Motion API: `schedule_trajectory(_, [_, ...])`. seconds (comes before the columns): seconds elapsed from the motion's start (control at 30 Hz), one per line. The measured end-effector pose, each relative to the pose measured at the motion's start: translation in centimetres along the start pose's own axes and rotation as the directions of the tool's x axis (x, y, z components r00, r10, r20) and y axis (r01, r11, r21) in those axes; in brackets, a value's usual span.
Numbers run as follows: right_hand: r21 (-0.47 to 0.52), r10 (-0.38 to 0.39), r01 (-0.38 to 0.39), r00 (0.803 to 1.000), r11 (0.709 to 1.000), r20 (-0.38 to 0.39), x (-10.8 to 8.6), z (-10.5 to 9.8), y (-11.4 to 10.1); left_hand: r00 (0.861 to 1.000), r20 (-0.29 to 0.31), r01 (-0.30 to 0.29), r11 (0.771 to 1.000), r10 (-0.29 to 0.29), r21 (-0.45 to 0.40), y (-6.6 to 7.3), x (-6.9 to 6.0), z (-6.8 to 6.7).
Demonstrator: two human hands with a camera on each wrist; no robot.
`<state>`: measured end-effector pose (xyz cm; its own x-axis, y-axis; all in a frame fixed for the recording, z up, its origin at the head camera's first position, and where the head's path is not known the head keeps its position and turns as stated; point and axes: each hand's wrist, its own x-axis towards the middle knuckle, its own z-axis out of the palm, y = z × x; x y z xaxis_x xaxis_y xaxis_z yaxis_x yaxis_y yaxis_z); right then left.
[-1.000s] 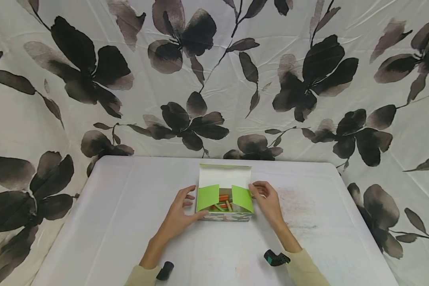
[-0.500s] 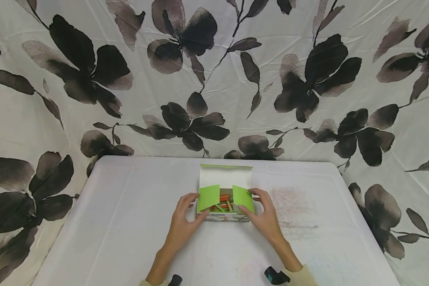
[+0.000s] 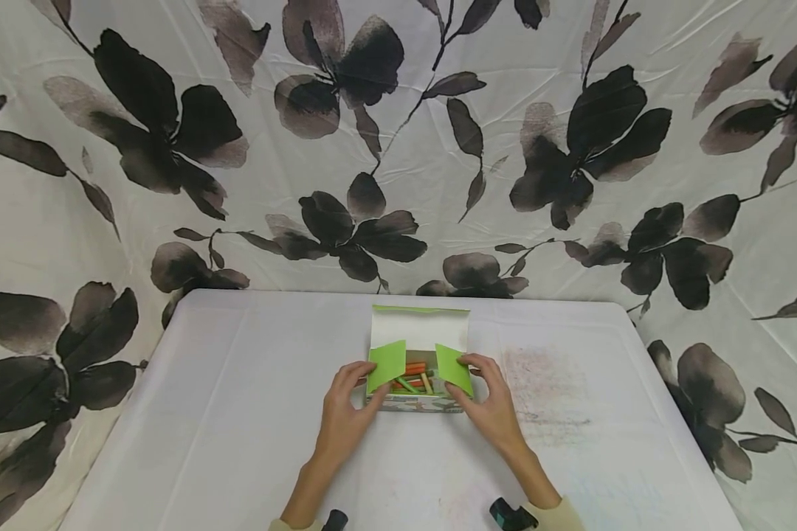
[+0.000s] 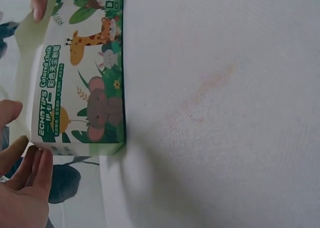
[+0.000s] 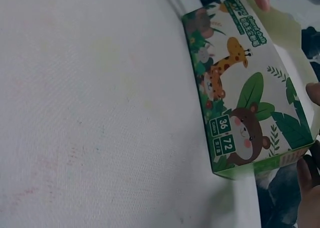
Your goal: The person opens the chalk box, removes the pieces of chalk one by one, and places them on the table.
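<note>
A chalk box [image 3: 420, 404] with its lid [image 3: 418, 329] raised stands near the far side of the table. Orange, red, green and tan chalk sticks [image 3: 416, 367] show between its two green side flaps. My left hand [image 3: 342, 417] pinches the left flap [image 3: 388, 361] between thumb and fingers, and my right hand [image 3: 494, 413] does likewise with the right flap [image 3: 452, 366]. "Colored chalk" and cartoon animals are printed on the box front [image 4: 95, 83] in the left wrist view. In the right wrist view, the same box [image 5: 240, 88] shows its other end, the fingers partly cut off.
The white table [image 3: 252, 354] carries reddish and dark smudges [image 3: 547, 391] to the right of the box. Behind it hangs a white cloth with dark flowers [image 3: 359, 228]. Black devices [image 3: 513, 514] sit at both wrists.
My right hand has come round to the box's front right corner and taken the right flap. The left hand has closed on the left flap. Both flaps now tilt up and outward, widening the gap.
</note>
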<state>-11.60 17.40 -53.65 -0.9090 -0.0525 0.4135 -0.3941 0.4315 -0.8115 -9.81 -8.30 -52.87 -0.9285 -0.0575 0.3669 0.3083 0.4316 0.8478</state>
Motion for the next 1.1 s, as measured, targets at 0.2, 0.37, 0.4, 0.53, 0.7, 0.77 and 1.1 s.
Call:
schedule_trajectory(0.2, [0.173, 0.056, -0.059, 0.998, 0.983, 0.023, -0.2, -0.9, -0.5, 0.999, -0.014, 0.039, 0.993, -0.041, -0.109, 0.1, -0.1, -0.5])
schedule_trajectory(0.37, [0.323, 0.153, -0.162, 0.987, 0.933, 0.052, -0.5, -1.8, -0.4, 0.992, -0.038, 0.110, 0.969, -0.122, -0.221, 0.1, -0.5, -0.9])
schedule_trajectory(0.4, [0.340, 0.182, -0.190, 0.982, 0.921, 0.056, -0.6, -2.0, -0.4, 0.989, -0.043, 0.131, 0.962, -0.145, -0.238, 0.2, -0.6, -1.0])
schedule_trajectory(0.53, [0.368, 0.323, -0.322, 0.944, 0.872, 0.062, -1.1, -2.8, -0.2, 0.970, -0.049, 0.216, 0.932, -0.239, -0.290, 0.2, -0.9, -1.3])
schedule_trajectory(0.7, [0.440, 0.430, -0.415, 0.900, 0.796, 0.071, -1.5, -3.1, 0.3, 0.927, -0.021, 0.345, 0.873, -0.374, -0.345, -0.1, -1.1, -1.6])
schedule_trajectory(0.77, [0.481, 0.456, -0.434, 0.887, 0.762, 0.078, -1.7, -3.0, 0.5, 0.909, -0.011, 0.381, 0.843, -0.416, -0.380, -0.2, -1.1, -1.6])
schedule_trajectory(1.1, [0.605, 0.617, -0.548, 0.779, 0.577, 0.117, -2.9, -2.2, 1.4, 0.858, -0.013, 0.460, 0.780, -0.513, -0.424, -0.7, -1.7, -1.5])
